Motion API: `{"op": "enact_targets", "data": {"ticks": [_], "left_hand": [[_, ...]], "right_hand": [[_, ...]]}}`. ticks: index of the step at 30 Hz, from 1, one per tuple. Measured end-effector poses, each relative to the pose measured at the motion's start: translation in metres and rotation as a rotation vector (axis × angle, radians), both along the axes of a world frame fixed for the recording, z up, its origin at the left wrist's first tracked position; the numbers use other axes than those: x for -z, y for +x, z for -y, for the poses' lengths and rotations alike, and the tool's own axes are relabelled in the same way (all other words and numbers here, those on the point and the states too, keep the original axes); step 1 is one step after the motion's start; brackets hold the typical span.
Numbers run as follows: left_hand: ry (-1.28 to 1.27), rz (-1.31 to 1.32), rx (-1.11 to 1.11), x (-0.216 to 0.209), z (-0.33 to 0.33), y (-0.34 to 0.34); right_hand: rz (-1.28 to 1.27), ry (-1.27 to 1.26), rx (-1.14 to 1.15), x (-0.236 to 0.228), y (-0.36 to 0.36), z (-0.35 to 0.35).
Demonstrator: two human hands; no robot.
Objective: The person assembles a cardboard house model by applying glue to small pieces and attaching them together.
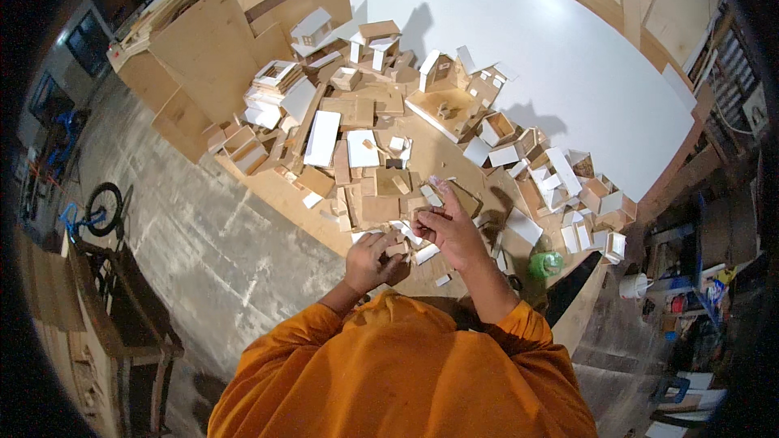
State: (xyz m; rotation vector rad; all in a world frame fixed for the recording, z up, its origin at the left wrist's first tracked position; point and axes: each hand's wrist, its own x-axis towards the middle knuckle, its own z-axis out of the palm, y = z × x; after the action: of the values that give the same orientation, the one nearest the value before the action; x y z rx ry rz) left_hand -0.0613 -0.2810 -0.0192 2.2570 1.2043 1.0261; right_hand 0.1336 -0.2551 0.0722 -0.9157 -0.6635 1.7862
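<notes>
My left hand is at the near edge of the worktable, its fingers curled round a small wooden block. Just to the right, my right hand hovers over the pieces. Its index finger points away from me with a whitish tip, while thumb and other fingers close together; whatever they may hold is too small to make out. Beyond the hands lie flat wooden pieces and a white rectangular panel. A thin white strip rests between the two hands.
Several small wooden model houses and open boxes crowd the table. A large white board stands behind. Brown panels lean at the far left. A green, clear plastic bottle is right of my right hand; a bicycle stands left.
</notes>
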Motion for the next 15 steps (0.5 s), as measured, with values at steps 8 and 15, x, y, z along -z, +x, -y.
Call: {"op": "enact_targets", "data": {"ticks": [8,15], "left_hand": [[-0.021,0.382,0.03,-0.005,-0.005,-0.006],[-0.394,0.796,0.128,-0.065,0.01,-0.007]], "right_hand": [[0.401,0.319,0.066,-0.026,-0.013,0.031],[1.006,0.73,0.133,-0.046,-0.032,0.053]]}}
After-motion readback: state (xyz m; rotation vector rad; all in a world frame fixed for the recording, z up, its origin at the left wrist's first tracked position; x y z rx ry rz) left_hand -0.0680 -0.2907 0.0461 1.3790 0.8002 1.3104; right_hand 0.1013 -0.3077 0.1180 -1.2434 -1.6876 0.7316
